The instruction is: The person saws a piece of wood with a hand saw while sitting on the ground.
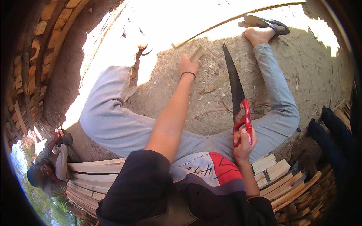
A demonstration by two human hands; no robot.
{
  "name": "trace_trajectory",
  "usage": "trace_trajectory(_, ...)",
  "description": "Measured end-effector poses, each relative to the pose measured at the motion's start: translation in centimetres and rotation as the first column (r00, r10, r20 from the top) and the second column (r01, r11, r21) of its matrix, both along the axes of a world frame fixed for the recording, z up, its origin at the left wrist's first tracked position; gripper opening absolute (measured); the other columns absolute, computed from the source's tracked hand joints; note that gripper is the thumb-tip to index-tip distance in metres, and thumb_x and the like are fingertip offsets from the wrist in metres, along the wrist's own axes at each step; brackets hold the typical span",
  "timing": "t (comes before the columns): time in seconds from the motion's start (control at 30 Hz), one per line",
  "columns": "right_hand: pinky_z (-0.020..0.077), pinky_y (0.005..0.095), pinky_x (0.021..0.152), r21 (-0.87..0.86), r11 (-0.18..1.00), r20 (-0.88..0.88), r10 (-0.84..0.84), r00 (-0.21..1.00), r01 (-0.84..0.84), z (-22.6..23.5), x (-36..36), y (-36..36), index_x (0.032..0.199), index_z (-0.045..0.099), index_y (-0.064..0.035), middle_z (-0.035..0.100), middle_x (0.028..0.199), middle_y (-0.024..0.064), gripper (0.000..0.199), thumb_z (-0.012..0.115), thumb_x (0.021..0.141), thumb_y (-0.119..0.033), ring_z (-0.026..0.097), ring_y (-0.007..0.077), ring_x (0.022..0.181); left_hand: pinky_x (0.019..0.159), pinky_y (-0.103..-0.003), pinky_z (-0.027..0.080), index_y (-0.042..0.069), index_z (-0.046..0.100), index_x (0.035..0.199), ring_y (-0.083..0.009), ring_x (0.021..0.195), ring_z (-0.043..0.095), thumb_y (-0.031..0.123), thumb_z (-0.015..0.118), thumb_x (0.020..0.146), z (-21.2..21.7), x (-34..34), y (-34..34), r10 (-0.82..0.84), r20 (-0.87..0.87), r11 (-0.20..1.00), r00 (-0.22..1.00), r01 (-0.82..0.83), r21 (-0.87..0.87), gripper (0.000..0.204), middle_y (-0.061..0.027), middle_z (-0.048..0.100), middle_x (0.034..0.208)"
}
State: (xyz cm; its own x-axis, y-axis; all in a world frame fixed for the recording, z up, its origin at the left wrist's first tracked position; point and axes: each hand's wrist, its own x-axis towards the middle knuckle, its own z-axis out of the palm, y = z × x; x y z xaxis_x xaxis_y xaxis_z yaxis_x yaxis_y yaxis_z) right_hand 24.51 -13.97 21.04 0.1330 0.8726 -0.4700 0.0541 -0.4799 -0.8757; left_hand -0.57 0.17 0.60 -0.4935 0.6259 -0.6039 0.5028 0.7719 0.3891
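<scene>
My right hand (245, 146) is wrapped round the red handle of a handsaw (234, 81). The dark blade points away from me, its tip near the far side of the shaded ground. Reaching forward, my left hand (188, 64) is closed on a short piece of wood (198, 53) low over the dirt. The saw blade lies to the right of that piece and apart from it. How the left fingers wrap under the wood is hidden.
A long thin wooden strip (226, 19) lies beyond my hands. My legs spread to both sides, with a sandalled foot (264, 34) at far right. Stacked boards (94, 177) flank me. Another person (49, 162) sits at lower left; dark-clothed legs (324, 132) show at right.
</scene>
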Motion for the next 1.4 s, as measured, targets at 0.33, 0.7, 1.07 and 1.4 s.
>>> trace_trajectory(0.33, 0.0353, 0.0256, 0.048, 0.075, 0.957, -0.224, -0.259, 0.939, 0.282, -0.4, 0.8, 2.7, 0.084, 0.049, -0.0047, 0.045, 0.067, 0.0027, 0.015, 0.056, 0.090, -0.016, 0.042, 0.0109, 0.048, 0.093, -0.044, 0.048, 0.001, 0.053, 0.118, -0.0325, 0.115, 0.050, 0.040, 0.076, 0.080, 3.2, 9.3, -2.4, -0.464, -0.024, 0.881, 0.885, 0.459, -0.110, 0.060, -0.0155, 0.053, 0.118)
trace_trajectory(0.7, 0.0346, 0.0250, 0.046, 0.076, 0.966, -0.266, -0.219, 0.939, 0.247, 0.1, 1.2, 3.0, 0.084, 0.049, -0.0041, 0.046, 0.063, 0.0031, 0.016, 0.057, 0.090, -0.016, 0.043, 0.0103, 0.048, 0.096, -0.046, 0.048, 0.005, 0.051, 0.128, -0.0344, 0.116, 0.059, 0.028, 0.064, 0.090, 2.9, 3.5, -1.9, -0.408, 0.213, 0.906, 0.888, 0.422, -0.023, 0.047, -0.0220, 0.060, 0.124)
trace_trajectory(1.07, 0.0307, 0.0232, 0.046, 0.213, 0.895, 0.021, 0.397, 0.918, -0.392, 0.0, 1.9, 3.3, 0.074, 0.054, -0.0033, 0.048, 0.058, -0.0016, 0.020, 0.063, 0.085, -0.018, 0.042, 0.0055, 0.050, 0.097, -0.042, 0.050, 0.017, 0.038, 0.149, -0.0279, 0.116, 0.061, 0.050, 0.052, 0.097, 6.1, -6.7, -1.1, -0.129, 0.571, 0.907, 0.811, 0.330, -0.263, 0.064, -0.0120, 0.049, 0.145)
trace_trajectory(1.4, 0.0325, 0.0233, 0.047, 0.029, 0.914, -0.116, 0.404, 0.907, -0.404, 1.1, -1.3, 0.0, 0.079, 0.055, -0.0033, 0.048, 0.060, -0.0036, 0.025, 0.063, 0.093, -0.022, 0.043, 0.0034, 0.053, 0.073, -0.035, 0.056, 0.007, 0.056, 0.124, -0.0191, 0.079, 0.068, 0.043, 0.040, 0.100, 8.6, -4.8, -2.9, -0.385, 0.475, 0.777, 0.792, 0.555, -0.296, 0.046, -0.0084, 0.070, 0.103)
